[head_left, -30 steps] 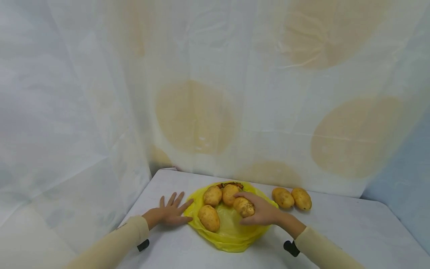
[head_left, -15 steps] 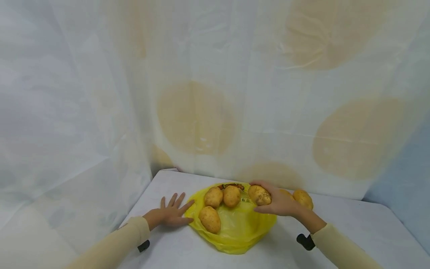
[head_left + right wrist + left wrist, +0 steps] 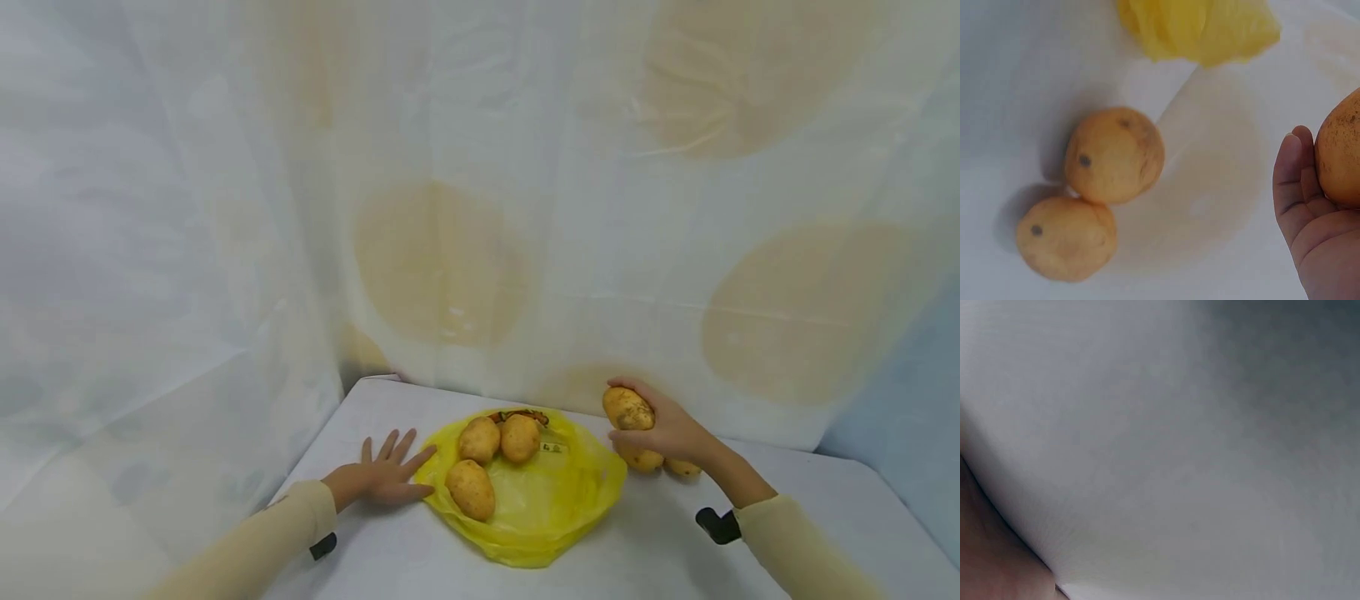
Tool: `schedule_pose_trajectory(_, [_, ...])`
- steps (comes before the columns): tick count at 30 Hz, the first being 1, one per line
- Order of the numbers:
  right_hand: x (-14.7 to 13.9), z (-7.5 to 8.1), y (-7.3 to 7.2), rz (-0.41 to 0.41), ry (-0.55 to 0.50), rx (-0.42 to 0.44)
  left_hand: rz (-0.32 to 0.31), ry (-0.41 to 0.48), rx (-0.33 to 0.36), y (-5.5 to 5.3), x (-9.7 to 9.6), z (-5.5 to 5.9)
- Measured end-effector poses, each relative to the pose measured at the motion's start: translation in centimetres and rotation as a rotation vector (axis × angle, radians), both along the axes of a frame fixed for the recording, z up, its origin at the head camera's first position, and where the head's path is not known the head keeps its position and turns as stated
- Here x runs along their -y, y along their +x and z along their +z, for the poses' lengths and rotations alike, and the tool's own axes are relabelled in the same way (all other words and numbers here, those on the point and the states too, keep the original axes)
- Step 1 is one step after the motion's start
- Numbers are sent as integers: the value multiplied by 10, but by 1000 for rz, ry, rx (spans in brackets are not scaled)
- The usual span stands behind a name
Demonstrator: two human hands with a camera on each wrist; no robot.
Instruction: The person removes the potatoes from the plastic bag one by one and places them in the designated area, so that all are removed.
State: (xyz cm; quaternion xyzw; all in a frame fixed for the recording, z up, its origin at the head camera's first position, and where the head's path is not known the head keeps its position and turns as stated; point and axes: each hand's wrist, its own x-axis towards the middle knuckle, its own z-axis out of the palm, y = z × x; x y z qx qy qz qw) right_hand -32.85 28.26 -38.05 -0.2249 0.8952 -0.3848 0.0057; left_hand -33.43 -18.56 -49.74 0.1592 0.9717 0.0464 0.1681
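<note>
My right hand [image 3: 670, 427] grips a potato [image 3: 628, 409] with dark soil marks, holding it above two potatoes that lie on the table at the right. In the right wrist view those two potatoes [image 3: 1115, 155] touch each other, and the gripped potato [image 3: 1342, 153] shows at the right edge. Three more potatoes [image 3: 471, 490] lie on the left and back parts of a yellow plastic bag [image 3: 536, 521]. Fingers spread, my left hand [image 3: 384, 475] rests flat at the bag's left edge. The left wrist view has only a bit of skin and pale surface.
A white-covered table [image 3: 420, 554] carries everything. Behind it hangs a pale curtain [image 3: 585, 250] with large tan spots, close to the table's back edge. Another pale sheet [image 3: 165, 333] hangs at the left, and a bluish one on the right.
My right hand has carried its potato from over the yellow bag rightward and up to above the two table potatoes. The left hand has stayed in place.
</note>
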Motion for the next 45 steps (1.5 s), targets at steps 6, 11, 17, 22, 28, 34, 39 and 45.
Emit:
schedule_pose_trajectory(6, [-25,8,-9,-91,65,-32,14,-12,2,-5,1,-4])
schedule_pose_trajectory(11, [-46,10,-14,-152,54,-15,9,-22,-1,-2,-3,1])
schedule_pose_trajectory(17, [-71,-1,-19,-219,50,15,13,-16,-1,-3,-1,-4])
schedule_pose_trajectory(22, [-88,-9,-23,-281,92,34,21,-13,-4,-5,3,-10])
schedule_pose_trajectory(28, [-109,-20,-22,-331,106,35,29,-11,5,-4,3,-10])
schedule_pose_trajectory(34, [-131,-37,-19,-368,109,79,25,-17,6,-4,0,-9])
schedule_pose_trajectory(39, [-142,-49,-19,-395,93,114,39,-33,4,-4,0,-9])
schedule_pose_trajectory(45, [-150,-63,-17,-432,96,198,41,-22,7,-2,-1,-8])
